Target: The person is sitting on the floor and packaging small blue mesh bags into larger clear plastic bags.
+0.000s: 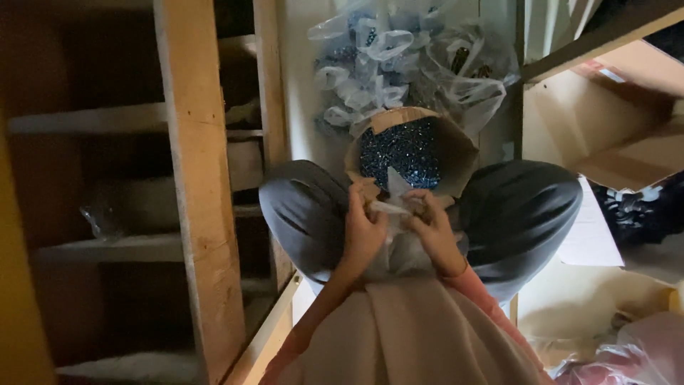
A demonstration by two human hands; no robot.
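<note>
I sit with my knees in grey trousers spread apart. Between them both hands hold a small clear plastic bag (393, 205) at its mouth. My left hand (363, 232) pinches the bag's left edge and my right hand (432, 232) grips its right edge. Just beyond the hands stands an open cardboard box (456, 153) filled with small dark blue shiny pieces (402, 153). The bag's lower part hangs over my lap and is partly hidden by my hands.
A heap of filled clear plastic bags (399, 64) lies on the floor beyond the box. A wooden shelf frame (199, 178) rises at the left. Large open cardboard boxes (613, 121) and white paper sheets (591, 235) lie at the right; a pinkish plastic bag (634, 356) sits bottom right.
</note>
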